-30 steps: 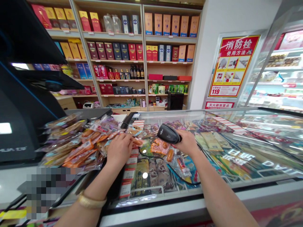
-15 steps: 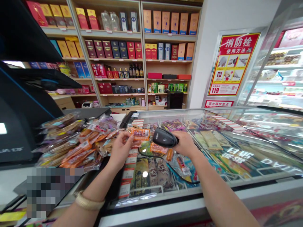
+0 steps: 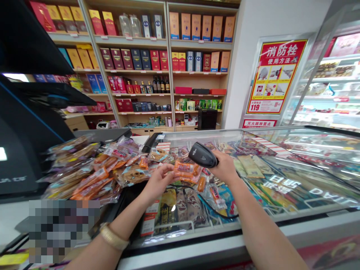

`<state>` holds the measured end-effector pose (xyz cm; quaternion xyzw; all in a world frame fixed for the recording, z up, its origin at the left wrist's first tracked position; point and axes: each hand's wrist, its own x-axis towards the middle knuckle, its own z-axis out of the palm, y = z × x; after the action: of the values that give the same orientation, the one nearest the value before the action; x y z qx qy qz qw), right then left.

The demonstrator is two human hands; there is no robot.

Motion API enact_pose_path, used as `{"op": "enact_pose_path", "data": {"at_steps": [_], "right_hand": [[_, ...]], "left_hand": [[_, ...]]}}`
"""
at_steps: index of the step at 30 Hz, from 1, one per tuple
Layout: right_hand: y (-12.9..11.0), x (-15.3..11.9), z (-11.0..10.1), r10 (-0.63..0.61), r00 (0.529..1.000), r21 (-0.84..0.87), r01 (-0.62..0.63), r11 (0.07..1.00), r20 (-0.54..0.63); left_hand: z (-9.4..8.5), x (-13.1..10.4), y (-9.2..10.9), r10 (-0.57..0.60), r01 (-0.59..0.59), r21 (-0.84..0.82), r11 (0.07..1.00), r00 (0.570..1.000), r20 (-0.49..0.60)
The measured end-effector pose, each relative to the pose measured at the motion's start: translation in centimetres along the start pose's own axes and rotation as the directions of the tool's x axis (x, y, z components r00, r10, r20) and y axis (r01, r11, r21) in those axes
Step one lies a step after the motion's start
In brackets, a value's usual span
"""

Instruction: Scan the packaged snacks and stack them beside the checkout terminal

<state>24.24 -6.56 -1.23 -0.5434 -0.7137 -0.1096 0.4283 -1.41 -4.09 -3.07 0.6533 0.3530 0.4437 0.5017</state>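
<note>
A black handheld barcode scanner (image 3: 203, 155) is gripped in my right hand (image 3: 225, 165), its head pointing left above the glass top. My left hand (image 3: 159, 180) has its thumb and fingertips closed at the left end of an orange sausage packet (image 3: 183, 167). This packet lies over or against other orange packaging, just below and left of the scanner. A small single sausage (image 3: 201, 183) and a clear sausage packet (image 3: 216, 197) rest on the glass beside it. Left of my left hand, flat brown snack packets (image 3: 132, 175) spread out from a heap.
A chest freezer (image 3: 197, 252) with a glass top spans the front. The scanner's black cable (image 3: 209, 206) loops over the glass. At left, a snack packet heap (image 3: 75, 165) stands by a dark checkout machine (image 3: 19, 142). Shelves of boxes (image 3: 136, 59) line the back wall.
My left hand has moved right and slightly down, from an orange packet near the freezer's left edge to the packet under the scanner. The scanner has shifted slightly up and right.
</note>
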Motion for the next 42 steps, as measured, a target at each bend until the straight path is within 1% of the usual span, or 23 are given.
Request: {"op": "enact_pose_path", "data": {"at_steps": [1, 2, 3, 4, 5, 6, 7, 9, 11, 13, 16, 19, 21, 23, 25, 28, 30, 32, 34, 35, 36, 38, 42], "right_hand": [[0.1, 0.0, -0.1, 0.005, 1.000, -0.002, -0.005, 1.000, -0.014], [0.2, 0.0, -0.1, 0.010, 1.000, -0.007, -0.010, 1.000, -0.020], [0.2, 0.0, -0.2, 0.013, 1.000, -0.013, -0.013, 1.000, -0.023], [0.2, 0.0, -0.2, 0.014, 1.000, -0.019, -0.015, 1.000, -0.020], [0.2, 0.0, -0.2, 0.014, 1.000, -0.021, -0.014, 1.000, -0.018], [0.2, 0.0, -0.2, 0.011, 1.000, -0.022, -0.011, 1.000, -0.016], [0.2, -0.1, -0.1, 0.006, 1.000, -0.020, -0.006, 1.000, -0.017], [0.3, -0.1, 0.1, -0.013, 1.000, -0.016, 0.013, 1.000, -0.014], [0.4, -0.2, 0.3, -0.031, 0.999, -0.016, 0.031, 0.999, -0.011], [0.4, -0.2, 0.4, -0.041, 0.999, -0.018, 0.040, 0.999, -0.010], [0.4, -0.2, 0.6, -0.046, 0.999, -0.022, 0.045, 0.999, -0.011], [0.4, -0.2, 0.7, -0.045, 0.999, -0.023, 0.045, 0.999, -0.004], [0.5, -0.2, 0.8, -0.043, 0.999, -0.023, 0.043, 0.999, 0.004], [0.6, -0.2, 0.8, -0.038, 0.999, -0.023, 0.038, 0.999, 0.021], [0.5, -0.2, 0.7, -0.020, 0.999, -0.033, 0.022, 0.999, 0.050], [0.2, -0.1, 0.4, -0.003, 0.994, -0.047, 0.008, 0.999, 0.105], [-0.2, -0.1, 0.2, -0.013, 0.989, -0.041, 0.019, 0.999, 0.150], [-0.5, -0.1, 0.2, -0.028, 0.980, -0.026, 0.034, 0.999, 0.195], [-0.7, -0.1, 0.2, -0.037, 0.973, -0.012, 0.041, 0.999, 0.230], [-0.7, -0.1, 0.2, -0.041, 0.970, -0.004, 0.043, 0.999, 0.242], [-0.8, -0.1, 0.2, -0.043, 0.967, 0.002, 0.044, 0.999, 0.252], [-0.9, -0.1, 0.2, -0.042, 0.963, 0.010, 0.040, 0.999, 0.265], [-1.0, -0.2, 0.1, -0.050, 0.960, 0.023, 0.046, 0.999, 0.274]], "left_hand": [[0.1, 0.1, -0.3, 0.007, -0.013, 0.100, 0.995, 0.998, 0.066], [0.0, 0.2, -0.6, 0.039, -0.061, 0.228, 0.972, 0.994, 0.101], [-0.1, 0.3, -0.8, 0.100, -0.133, 0.373, 0.918, 0.989, 0.107], [-0.4, 0.4, -0.9, 0.182, -0.205, 0.517, 0.831, 0.979, 0.096], [-0.7, 0.5, -1.0, 0.263, -0.256, 0.648, 0.718, 0.961, 0.088], [-1.0, 0.6, -1.1, 0.322, -0.277, 0.755, 0.594, 0.942, 0.092], [-1.3, 0.6, -1.1, 0.348, -0.270, 0.838, 0.475, 0.932, 0.103], [-1.6, 0.4, -1.1, 0.302, -0.203, 0.944, 0.262, 0.946, 0.120], [-1.6, 0.2, -1.2, 0.181, -0.126, 0.987, 0.099, 0.978, 0.107], [-1.3, 0.0, -1.1, 0.087, -0.090, 0.996, 0.010, 0.992, 0.089], [-0.8, -0.1, -0.5, 0.044, -0.088, 0.996, -0.024, 0.995, 0.089], [-0.8, 0.0, 0.5, 0.005, -0.065, 0.998, -0.009, 0.998, 0.065], [-0.8, 0.0, 1.1, -0.013, -0.044, 0.999, 0.019, 0.999, 0.044], [-1.0, 0.0, 1.5, -0.002, -0.012, 0.998, 0.068, 1.000, 0.013], [-1.3, 0.0, 1.5, 0.038, 0.038, 0.990, 0.135, 0.998, -0.044], [-2.2, 0.3, 1.0, 0.133, 0.080, 0.957, 0.278, 0.984, -0.121], [-3.0, 0.6, 0.6, 0.212, 0.085, 0.905, 0.418, 0.959, -0.188], [-3.7, 0.9, 0.4, 0.277, 0.069, 0.803, 0.592, 0.918, -0.282], [-4.1, 1.0, 0.4, 0.295, 0.020, 0.661, 0.750, 0.885, -0.361], [-4.2, 1.1, 0.5, 0.288, -0.008, 0.585, 0.811, 0.876, -0.387], [-4.2, 1.0, 0.6, 0.273, -0.030, 0.513, 0.858, 0.872, -0.406], [-4.0, 1.0, 0.8, 0.235, -0.055, 0.396, 0.917, 0.874, -0.424], [-3.7, 0.9, 0.9, 0.182, -0.067, 0.279, 0.958, 0.892, -0.413]]}}
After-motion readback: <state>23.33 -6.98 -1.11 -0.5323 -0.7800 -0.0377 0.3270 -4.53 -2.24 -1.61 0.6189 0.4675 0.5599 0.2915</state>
